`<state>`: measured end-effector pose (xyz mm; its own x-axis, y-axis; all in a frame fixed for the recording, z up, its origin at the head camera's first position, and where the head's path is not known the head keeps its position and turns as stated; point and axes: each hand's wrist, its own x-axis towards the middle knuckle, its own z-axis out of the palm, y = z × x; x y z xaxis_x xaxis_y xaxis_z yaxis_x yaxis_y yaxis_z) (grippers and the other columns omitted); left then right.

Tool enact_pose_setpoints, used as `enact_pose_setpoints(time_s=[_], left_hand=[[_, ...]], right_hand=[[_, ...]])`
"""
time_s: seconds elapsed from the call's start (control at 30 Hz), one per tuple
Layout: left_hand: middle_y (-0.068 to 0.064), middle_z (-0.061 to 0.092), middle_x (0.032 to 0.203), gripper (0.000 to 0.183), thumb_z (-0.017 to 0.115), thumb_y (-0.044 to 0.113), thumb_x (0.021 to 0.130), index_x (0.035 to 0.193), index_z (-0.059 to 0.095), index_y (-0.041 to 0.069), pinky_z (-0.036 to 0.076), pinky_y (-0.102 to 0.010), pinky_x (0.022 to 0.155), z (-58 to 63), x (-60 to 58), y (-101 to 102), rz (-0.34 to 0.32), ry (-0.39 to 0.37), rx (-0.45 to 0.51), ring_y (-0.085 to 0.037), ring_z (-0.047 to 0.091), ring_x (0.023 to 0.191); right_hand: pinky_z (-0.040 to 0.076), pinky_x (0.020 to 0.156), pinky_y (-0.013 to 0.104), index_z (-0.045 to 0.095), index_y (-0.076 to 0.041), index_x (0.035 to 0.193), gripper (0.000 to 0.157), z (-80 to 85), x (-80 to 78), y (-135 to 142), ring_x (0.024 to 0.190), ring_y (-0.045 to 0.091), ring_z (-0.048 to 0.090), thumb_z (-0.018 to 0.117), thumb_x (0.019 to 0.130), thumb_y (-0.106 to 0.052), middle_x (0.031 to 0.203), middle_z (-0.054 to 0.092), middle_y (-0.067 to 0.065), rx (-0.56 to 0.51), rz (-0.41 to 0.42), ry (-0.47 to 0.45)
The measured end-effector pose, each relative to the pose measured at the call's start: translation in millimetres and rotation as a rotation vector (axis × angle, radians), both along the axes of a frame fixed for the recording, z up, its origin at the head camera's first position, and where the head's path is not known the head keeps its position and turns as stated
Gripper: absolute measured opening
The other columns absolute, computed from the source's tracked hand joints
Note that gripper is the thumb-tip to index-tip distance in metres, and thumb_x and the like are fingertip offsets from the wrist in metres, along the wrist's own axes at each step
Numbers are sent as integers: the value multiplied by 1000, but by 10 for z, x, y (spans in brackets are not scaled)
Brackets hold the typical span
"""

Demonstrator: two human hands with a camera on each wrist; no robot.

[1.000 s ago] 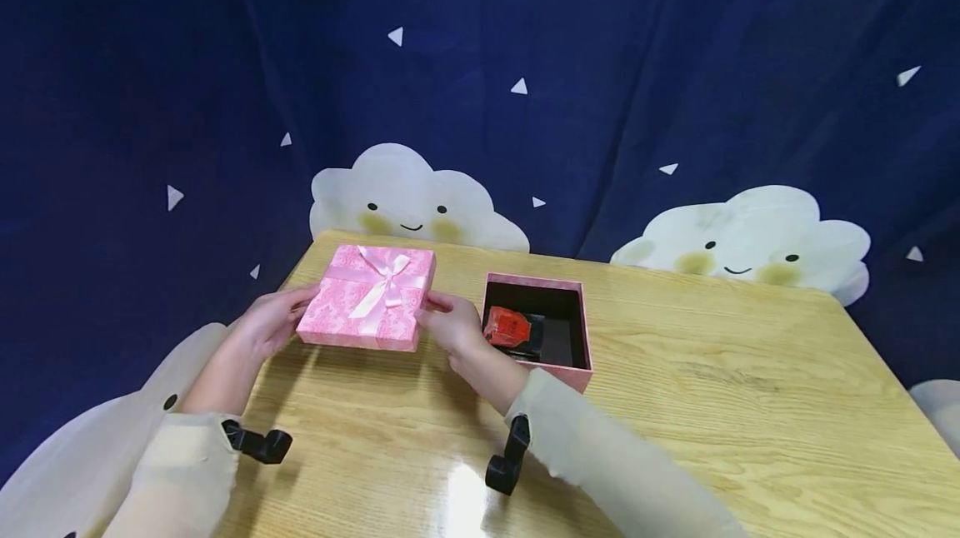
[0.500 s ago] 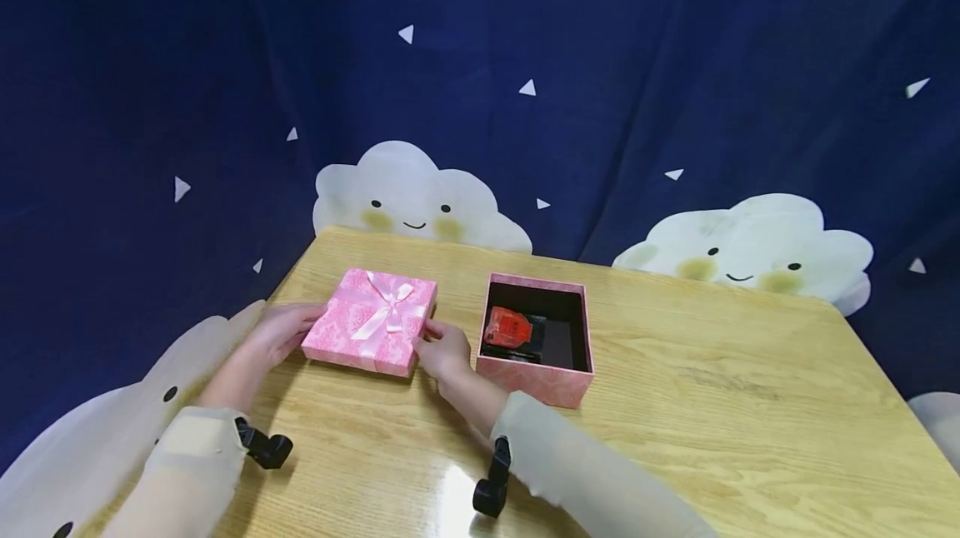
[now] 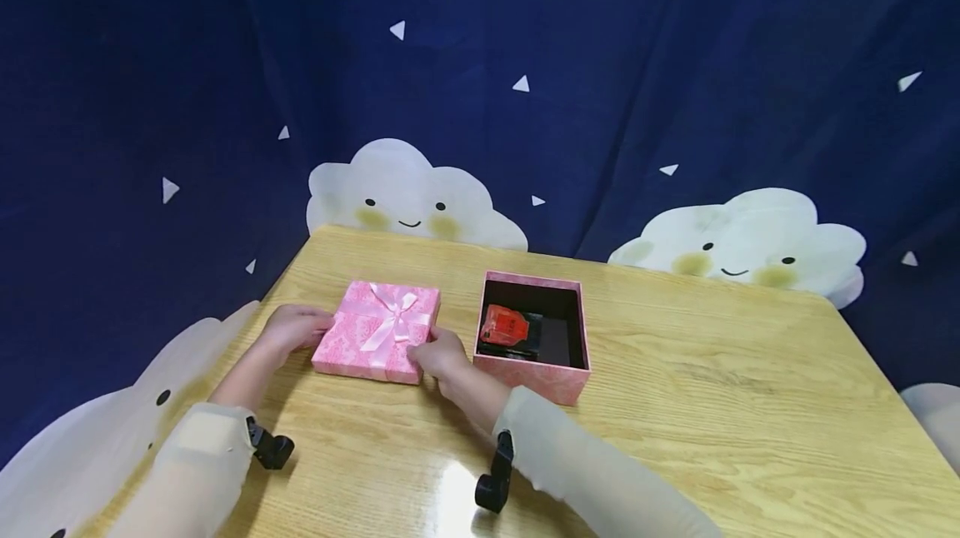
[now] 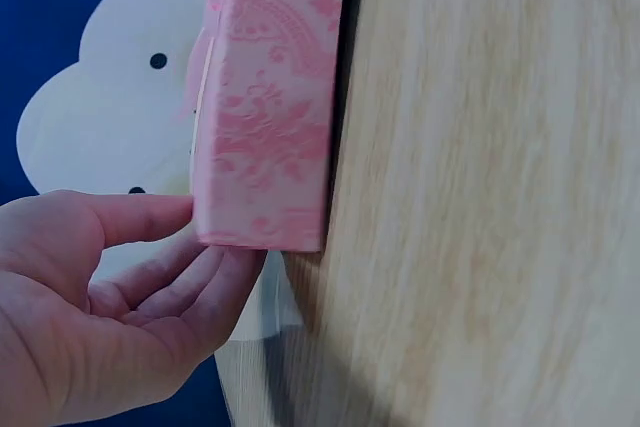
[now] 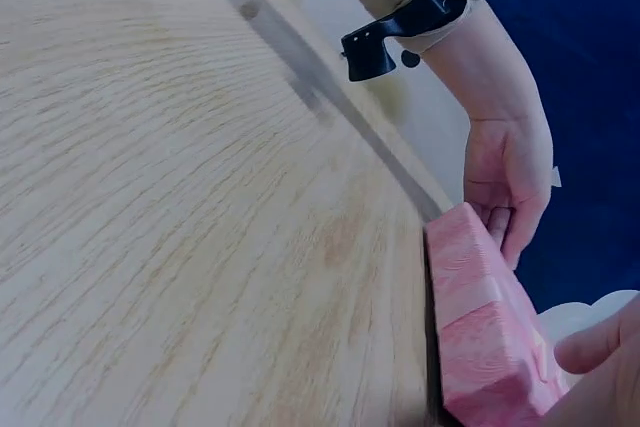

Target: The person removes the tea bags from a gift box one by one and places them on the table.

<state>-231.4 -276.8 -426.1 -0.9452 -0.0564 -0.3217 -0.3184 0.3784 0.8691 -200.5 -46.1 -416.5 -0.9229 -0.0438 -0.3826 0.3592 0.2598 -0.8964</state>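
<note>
A pink patterned gift box lid (image 3: 352,346) with a pale ribbon bow (image 3: 393,323) lies flat at the table's left side. At its left edge my left hand (image 3: 294,328) holds on, thumb at the top edge and fingers at the side in the left wrist view. My right hand (image 3: 444,357) pinches the right edge, its thumb over the top near the front corner. Just right of that hand stands the matching pink box (image 3: 525,376), uncovered, with a dark interior. Inside it lie a red packet (image 3: 504,326) and something black beside it.
The wooden table (image 3: 712,405) reaches far to the right of the box. Behind it hangs a dark blue curtain (image 3: 465,47) with white triangles and smiling clouds. A black wrist camera (image 3: 495,475) juts from my right sleeve, close over the table.
Both hands have lowered the lid from above the table down to its surface and shifted it slightly right. The uncovered box has stayed in place.
</note>
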Motion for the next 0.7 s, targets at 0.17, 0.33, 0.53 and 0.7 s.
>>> enact_pose_setpoints(time_s=[0.17, 0.33, 0.53, 0.7], left_hand=[[-1, 70, 84, 43, 61, 11, 89, 121, 54, -18, 61, -21, 72, 36, 20, 30, 5, 2, -58, 1, 62, 69], [-9, 70, 85, 38, 64, 13, 86, 113, 61, -14, 58, -18, 67, 105, 35, 104, -19, 44, -212, -3, 62, 70], [-24, 69, 100, 33, 63, 19, 86, 105, 66, -7, 53, -35, 75, 311, 53, 249, -50, 219, -505, -33, 63, 92], [-25, 68, 110, 34, 60, 21, 89, 111, 65, -6, 55, -43, 85, 497, 25, 451, -68, 282, -469, -38, 62, 104]], right_hand=[[47, 104, 40, 50, 3, 134, 50, 58, 31, 14, 107, 22, 54, 63, 87, -5, 125, 60, 18, -45, 38, -19], [42, 111, 44, 43, 5, 139, 57, 112, 67, 14, 123, 29, 52, 64, 89, -13, 137, 52, 22, -62, 36, -9], [26, 121, 53, 30, 5, 146, 70, 252, 130, 73, 141, 40, 32, 62, 91, -24, 151, 35, 24, -20, 77, -4], [32, 118, 52, 42, 6, 139, 59, 395, 194, 194, 138, 38, 39, 60, 93, -27, 145, 44, 22, -41, 165, 6]])
